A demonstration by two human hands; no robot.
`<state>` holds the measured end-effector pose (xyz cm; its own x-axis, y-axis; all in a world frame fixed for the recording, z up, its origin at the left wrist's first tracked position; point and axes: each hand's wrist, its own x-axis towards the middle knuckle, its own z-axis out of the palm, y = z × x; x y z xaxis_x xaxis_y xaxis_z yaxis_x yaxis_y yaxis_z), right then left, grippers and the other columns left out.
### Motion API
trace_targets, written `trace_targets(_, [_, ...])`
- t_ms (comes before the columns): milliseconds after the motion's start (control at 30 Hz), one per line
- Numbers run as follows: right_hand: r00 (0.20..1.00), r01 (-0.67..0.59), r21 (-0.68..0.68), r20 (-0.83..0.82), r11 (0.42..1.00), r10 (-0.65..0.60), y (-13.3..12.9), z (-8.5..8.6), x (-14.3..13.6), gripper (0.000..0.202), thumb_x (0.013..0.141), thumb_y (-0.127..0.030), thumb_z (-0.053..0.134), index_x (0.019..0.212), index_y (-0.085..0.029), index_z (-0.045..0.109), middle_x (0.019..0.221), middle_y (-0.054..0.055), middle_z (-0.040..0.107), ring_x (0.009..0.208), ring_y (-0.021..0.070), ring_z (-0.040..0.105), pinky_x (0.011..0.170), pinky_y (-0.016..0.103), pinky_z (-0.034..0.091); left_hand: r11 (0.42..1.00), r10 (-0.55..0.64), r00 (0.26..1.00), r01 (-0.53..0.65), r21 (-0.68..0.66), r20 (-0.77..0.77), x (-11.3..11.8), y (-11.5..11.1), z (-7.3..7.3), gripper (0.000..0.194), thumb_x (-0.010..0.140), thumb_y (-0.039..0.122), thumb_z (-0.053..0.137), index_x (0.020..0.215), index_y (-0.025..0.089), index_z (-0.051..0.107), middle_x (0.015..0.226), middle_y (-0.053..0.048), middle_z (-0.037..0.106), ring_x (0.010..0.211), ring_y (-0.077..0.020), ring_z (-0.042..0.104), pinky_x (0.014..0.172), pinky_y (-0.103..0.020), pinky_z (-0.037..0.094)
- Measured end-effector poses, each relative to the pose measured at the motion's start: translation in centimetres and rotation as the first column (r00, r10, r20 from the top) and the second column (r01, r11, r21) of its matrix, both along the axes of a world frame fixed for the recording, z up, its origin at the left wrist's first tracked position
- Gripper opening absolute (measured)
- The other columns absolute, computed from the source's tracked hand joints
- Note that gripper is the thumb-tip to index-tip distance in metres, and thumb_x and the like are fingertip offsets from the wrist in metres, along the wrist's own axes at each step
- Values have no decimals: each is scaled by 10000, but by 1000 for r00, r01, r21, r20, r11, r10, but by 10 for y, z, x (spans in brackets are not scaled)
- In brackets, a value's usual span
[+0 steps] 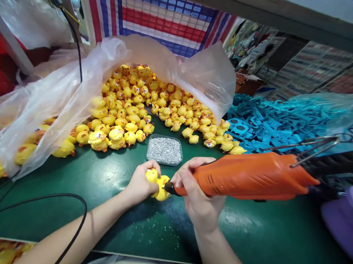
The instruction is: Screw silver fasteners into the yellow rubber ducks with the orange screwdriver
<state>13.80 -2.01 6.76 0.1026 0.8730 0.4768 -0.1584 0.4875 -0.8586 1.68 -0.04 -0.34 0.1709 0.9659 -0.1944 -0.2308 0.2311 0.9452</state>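
While the left hand (142, 181) has its fingers closed around one yellow duck (162, 193), the right hand (201, 195) is wrapped about one orange driver (248, 176). With that duck as the dial's centre, the driver runs out toward 3 o'clock, its black nose up against the duck; how deep the tip sits cannot be told. One clear tray (164, 162) stands at 12, heaped with metal bits (165, 149) beyond counting. Loose ducks (132, 117), also past counting, spread from 9 round to 1 o'clock, partly under a plastic bag (77, 98); more show below the near edge at 8. Blue parts (242, 126), a crowd, fill 2 o'clock, and one purple thing (344, 222) sits past 3, cut off by the frame.

The green table (247, 240) ends in a straight near edge at 6, crossing beneath both forearms. Its widest open room lies at 4 to 5, with more at 7 to 8, where a black cord (85, 214) loops over the left forearm. Toward 12 room is tight: the tray stands just beside the left fingers.
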Motion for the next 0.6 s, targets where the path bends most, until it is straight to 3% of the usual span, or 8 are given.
trace_targets(133, [997,6,4,73,1000,-7,-3,-10,1,183,811,-127,647,880,-244,524,688,-68,515,531,93,510,530,271,486,998,46,998,-44,-53,51,2,-1,-2,300,379,51,518,643,186,474,499,86,472,468,-71,378,435,-186,297])
trace_targets(333, [1000,-7,11,14,1000,7,-4,-16,-1,199,802,-95,641,874,-245,531,662,-81,518,485,80,520,511,253,489,997,39,997,-34,-71,62,2,-4,-7,312,366,31,502,637,182,474,511,85,455,486,-75,390,456,-192,303])
trace_targets(500, [990,-129,-76,-73,989,123,-3,2,4,220,755,-146,688,915,-234,564,619,-80,534,457,86,525,477,247,495,982,-176,984,173,-74,-36,0,0,12,332,387,28,524,678,184,487,548,80,475,505,-78,393,455,-188,302])
trace_targets(600, [983,-136,-36,-131,990,130,1,23,18,228,759,-210,697,957,-238,588,597,-79,533,438,86,514,454,241,480,951,-307,938,298,-78,-164,-12,-3,24,355,407,7,524,713,187,505,584,71,517,519,-84,427,461,-184,325])
